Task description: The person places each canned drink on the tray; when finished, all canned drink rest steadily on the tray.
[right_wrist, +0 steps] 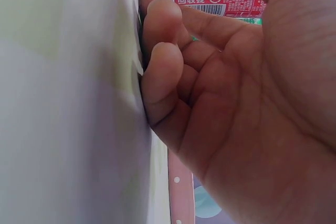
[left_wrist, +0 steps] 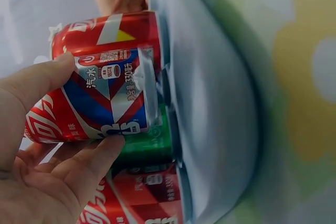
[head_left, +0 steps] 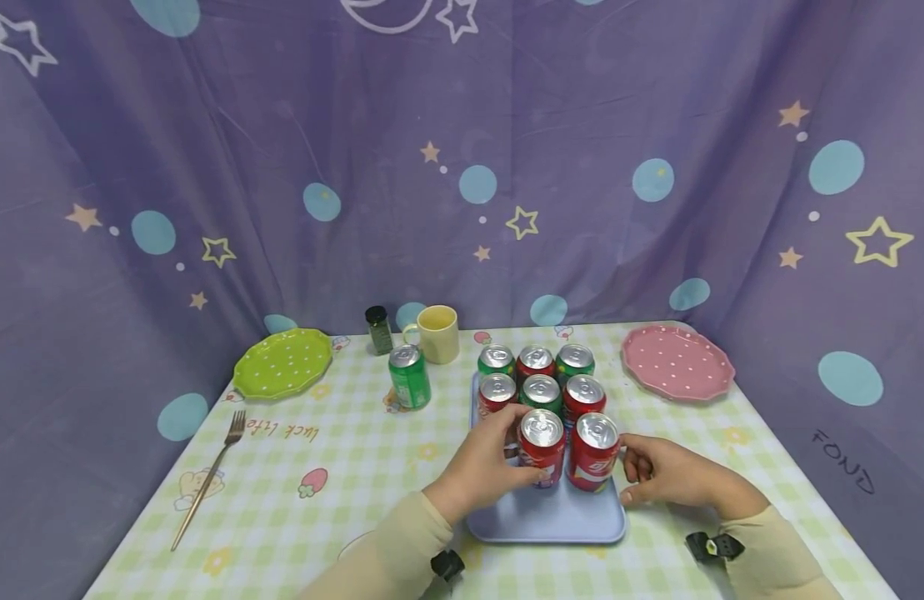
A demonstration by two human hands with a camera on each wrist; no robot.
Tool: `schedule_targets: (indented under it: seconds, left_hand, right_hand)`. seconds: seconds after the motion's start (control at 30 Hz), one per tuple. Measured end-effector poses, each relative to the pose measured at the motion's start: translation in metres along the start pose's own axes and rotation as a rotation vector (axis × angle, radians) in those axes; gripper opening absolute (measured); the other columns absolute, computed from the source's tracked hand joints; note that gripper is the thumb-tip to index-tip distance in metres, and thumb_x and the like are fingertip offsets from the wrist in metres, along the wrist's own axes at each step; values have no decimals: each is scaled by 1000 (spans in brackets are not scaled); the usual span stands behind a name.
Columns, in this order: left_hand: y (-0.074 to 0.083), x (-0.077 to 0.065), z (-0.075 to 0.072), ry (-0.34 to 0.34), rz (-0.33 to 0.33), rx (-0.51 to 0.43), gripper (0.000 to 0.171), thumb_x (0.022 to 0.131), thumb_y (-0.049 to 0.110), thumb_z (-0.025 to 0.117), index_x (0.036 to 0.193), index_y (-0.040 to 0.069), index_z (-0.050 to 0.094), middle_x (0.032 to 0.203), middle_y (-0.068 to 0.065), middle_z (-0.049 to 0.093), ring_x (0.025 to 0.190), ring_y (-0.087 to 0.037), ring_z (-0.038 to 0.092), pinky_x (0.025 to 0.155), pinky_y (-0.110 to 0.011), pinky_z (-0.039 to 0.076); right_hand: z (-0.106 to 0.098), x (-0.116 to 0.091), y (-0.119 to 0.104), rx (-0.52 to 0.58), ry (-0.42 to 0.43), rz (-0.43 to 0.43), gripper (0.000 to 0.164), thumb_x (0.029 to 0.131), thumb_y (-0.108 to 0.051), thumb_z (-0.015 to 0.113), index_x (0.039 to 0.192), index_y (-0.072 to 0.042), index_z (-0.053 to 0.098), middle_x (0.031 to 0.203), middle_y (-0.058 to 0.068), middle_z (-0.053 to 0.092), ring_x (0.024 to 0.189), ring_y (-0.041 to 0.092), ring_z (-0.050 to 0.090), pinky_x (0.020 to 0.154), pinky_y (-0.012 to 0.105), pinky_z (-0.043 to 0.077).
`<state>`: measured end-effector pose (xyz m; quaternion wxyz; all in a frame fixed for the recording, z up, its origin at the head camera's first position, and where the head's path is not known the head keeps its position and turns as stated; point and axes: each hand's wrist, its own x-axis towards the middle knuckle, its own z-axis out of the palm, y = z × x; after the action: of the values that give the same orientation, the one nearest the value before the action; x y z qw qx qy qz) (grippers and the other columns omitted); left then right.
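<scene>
My left hand (head_left: pixel 486 467) grips a red soda can (head_left: pixel 541 442) at the front left of a light blue tray (head_left: pixel 544 521), thumb and fingers on its sides. In the left wrist view this can (left_wrist: pixel 105 95) leans slightly, its base close over the tray. Another red can (head_left: pixel 594 454) stands just right of it. Behind them, red and green cans stand in two rows, among them a middle green can (head_left: pixel 541 392). At the tray's right edge, beside the front right can, my right hand (head_left: pixel 675 475) rests low with loosely curled fingers (right_wrist: pixel 165 72) against the tablecloth.
Left of the tray stands a green can (head_left: pixel 410 379), with a yellow mug (head_left: pixel 439 335) and a spice jar (head_left: pixel 379 331) behind it. A green plate (head_left: pixel 283 364) and a fork (head_left: pixel 210 475) lie at left, a pink plate (head_left: pixel 677 362) at back right. A purple curtain (head_left: pixel 402 125) hangs behind.
</scene>
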<state>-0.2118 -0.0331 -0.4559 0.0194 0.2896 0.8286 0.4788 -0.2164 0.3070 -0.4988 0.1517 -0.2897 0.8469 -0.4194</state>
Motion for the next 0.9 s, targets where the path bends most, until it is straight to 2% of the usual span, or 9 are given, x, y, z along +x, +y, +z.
schedule_targets:
  seconds: [0.3, 0.43, 0.6, 0.77, 0.9]
  left_hand:
    - [-4, 0, 12, -16, -63, 40, 76, 80, 17, 95, 143, 22, 52, 137, 7, 62, 122, -9, 62, 102, -28, 52]
    - [-5, -1, 15, -6, -73, 40, 78, 80, 17, 94, 143, 20, 49, 137, 3, 62, 119, -11, 64, 101, -28, 53]
    - [-4, -3, 17, 35, -62, 65, 76, 79, 20, 95, 139, 16, 49, 135, -1, 61, 119, -16, 65, 99, -31, 56]
    - [-6, -3, 18, 62, -53, 129, 76, 78, 23, 96, 139, 17, 51, 134, 1, 59, 121, -13, 62, 98, -30, 56]
    - [-7, -3, 18, 66, -49, 117, 76, 79, 22, 95, 141, 17, 51, 133, 2, 60, 119, -12, 62, 97, -32, 57]
  right_hand:
    - [0, -1, 0, -1, -5, -4, 43, 81, -22, 91, 103, -4, 58, 82, 12, 60, 69, 9, 54, 58, 24, 48]
    - [0, -1, -1, -4, -5, 5, 44, 80, -22, 92, 102, -5, 58, 82, 11, 59, 69, 9, 54, 58, 24, 47]
    - [0, 0, -2, -20, -5, -3, 42, 81, -22, 91, 101, -5, 58, 81, 11, 60, 69, 9, 55, 58, 25, 48]
    - [0, 0, -3, -16, -5, -4, 42, 81, -21, 91, 101, -4, 58, 82, 13, 60, 69, 9, 54, 58, 24, 48]
    - [0, -1, -3, -19, -1, -3, 42, 81, -21, 91, 101, -4, 58, 82, 13, 60, 69, 9, 54, 58, 24, 48]
